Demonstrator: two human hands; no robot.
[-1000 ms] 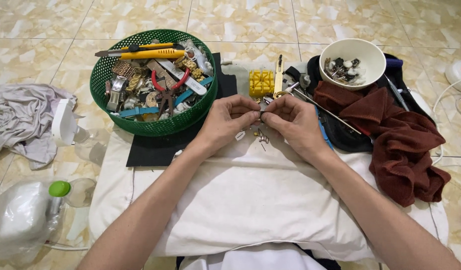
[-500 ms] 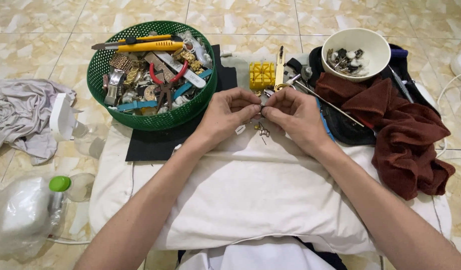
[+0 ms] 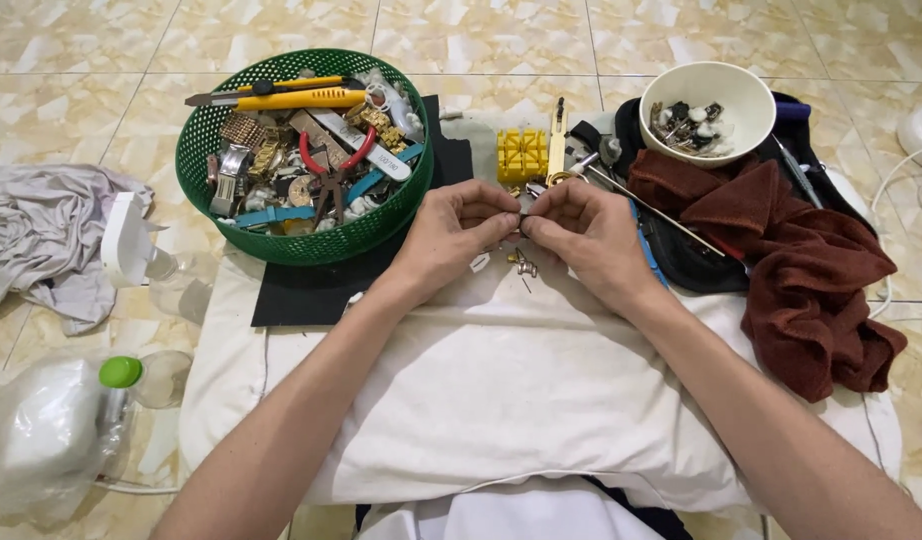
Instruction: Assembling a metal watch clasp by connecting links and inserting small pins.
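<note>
Both hands, left hand (image 3: 459,228) and right hand (image 3: 579,232), pinch a small metal part (image 3: 522,222) over the pillow (image 3: 481,400); loose bits (image 3: 526,265) at 6 o'clock unfitted, basket (image 3: 311,245) at 10.

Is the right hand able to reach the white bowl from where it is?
Probably yes. The right hand is near the white bowl, with only the low brown cloth between them, but its fingers are busy pinching a small metal part.

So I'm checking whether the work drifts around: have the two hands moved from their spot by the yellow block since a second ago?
No. The left hand and right hand pinch a small metal part just below the yellow block, as before.
</note>
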